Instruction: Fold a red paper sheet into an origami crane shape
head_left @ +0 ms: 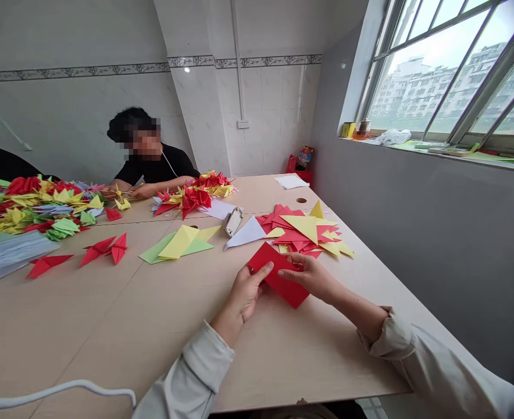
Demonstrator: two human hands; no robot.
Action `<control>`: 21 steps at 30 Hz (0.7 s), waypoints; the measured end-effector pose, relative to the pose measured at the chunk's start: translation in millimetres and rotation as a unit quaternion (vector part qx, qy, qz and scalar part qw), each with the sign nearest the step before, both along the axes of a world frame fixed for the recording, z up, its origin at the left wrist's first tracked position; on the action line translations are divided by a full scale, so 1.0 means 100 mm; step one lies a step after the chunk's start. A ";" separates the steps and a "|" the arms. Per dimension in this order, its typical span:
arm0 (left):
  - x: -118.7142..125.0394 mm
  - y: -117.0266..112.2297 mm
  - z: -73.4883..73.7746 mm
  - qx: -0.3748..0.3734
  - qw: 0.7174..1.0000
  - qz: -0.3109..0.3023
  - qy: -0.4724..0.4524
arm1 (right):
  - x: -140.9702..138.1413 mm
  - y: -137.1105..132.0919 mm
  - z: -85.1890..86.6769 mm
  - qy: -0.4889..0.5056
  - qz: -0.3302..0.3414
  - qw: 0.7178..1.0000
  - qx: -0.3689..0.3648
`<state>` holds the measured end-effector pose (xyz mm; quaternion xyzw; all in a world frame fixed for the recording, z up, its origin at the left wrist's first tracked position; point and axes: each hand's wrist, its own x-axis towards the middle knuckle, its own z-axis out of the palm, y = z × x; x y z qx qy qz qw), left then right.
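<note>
A red sheet of paper (pixel 289 288) is held tilted above the table between my two hands. My left hand (pixel 247 291) grips its left edge, thumb on top and fingers underneath. On the opposite edge, my right hand (pixel 311 276) pinches the sheet with the thumb on its face. Just beyond my hands lies a loose pile of red and yellow folded paper pieces (pixel 298 227). A pale folded sheet (pixel 247 233) rests to the left of that pile, beside a small phone-like device (pixel 233 222) propped up. Green and yellow papers (pixel 179 243) lie further left.
Red folded paper birds (pixel 104 250) lie on the left of the table (pixel 174 326). Behind them is a heap of colourful folded paper (pixel 56 203). A person in black (pixel 172 163) works across the table. A white cable (pixel 78 385) lies at the near left.
</note>
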<state>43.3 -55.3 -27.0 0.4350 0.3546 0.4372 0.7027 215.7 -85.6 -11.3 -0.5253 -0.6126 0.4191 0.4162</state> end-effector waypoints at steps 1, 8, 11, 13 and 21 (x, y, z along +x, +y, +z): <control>0.05 -0.02 0.01 -0.004 1.000 0.001 -0.023 | -0.02 -0.01 -0.01 0.028 0.000 1.000 -0.005; 0.10 -0.06 0.07 0.012 0.998 0.054 -0.042 | -0.04 -0.01 -0.05 0.078 -0.047 0.995 0.032; 0.08 -0.06 0.06 0.005 0.997 0.071 -0.037 | -0.02 -0.01 -0.03 0.043 -0.043 0.998 0.026; 0.07 -0.06 0.06 0.005 0.997 0.075 -0.033 | -0.01 -0.02 -0.02 0.034 -0.047 0.998 0.025; 0.08 -0.05 0.05 0.006 0.996 0.062 -0.056 | -0.03 -0.04 -0.02 0.012 -0.050 0.998 0.045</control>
